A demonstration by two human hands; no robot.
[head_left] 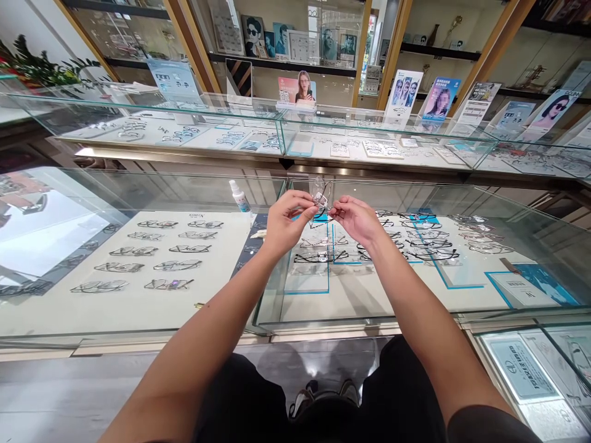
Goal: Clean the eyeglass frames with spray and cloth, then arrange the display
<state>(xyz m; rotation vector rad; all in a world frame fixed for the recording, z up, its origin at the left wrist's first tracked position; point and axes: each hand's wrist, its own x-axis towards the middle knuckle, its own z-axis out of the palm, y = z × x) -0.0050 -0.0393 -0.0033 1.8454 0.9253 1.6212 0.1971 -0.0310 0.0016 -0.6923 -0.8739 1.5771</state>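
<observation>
Just above the centre of the frame, a pair of eyeglasses (320,198) is held up in the air between a person's two bare hands. The left hand (289,223) pinches it between thumb and fingers. The right hand (359,220) has its fingertips drawn together at the other side; whether they grip the eyeglasses or only touch them, I cannot tell. Both bare forearms (415,295) reach up from the bottom edge, over a glass-topped surface (360,323). Through the glass at centre left, ten display glasses (133,251) lie in two columns of five on a pale panel (219,264). Below and right of centre, rows of more frames (320,256) lie under the glass. Just left of the left hand is a white spray bottle (239,197). Across the upper part of the frame, a second glass case (184,152) holds further glasses, with upright advertising cards (441,101) along its top. At the upper left is a leafy plant (46,71). At the bottom centre, dark trousers (258,400) and shoes (302,401) show above a grey floor (46,387)
</observation>
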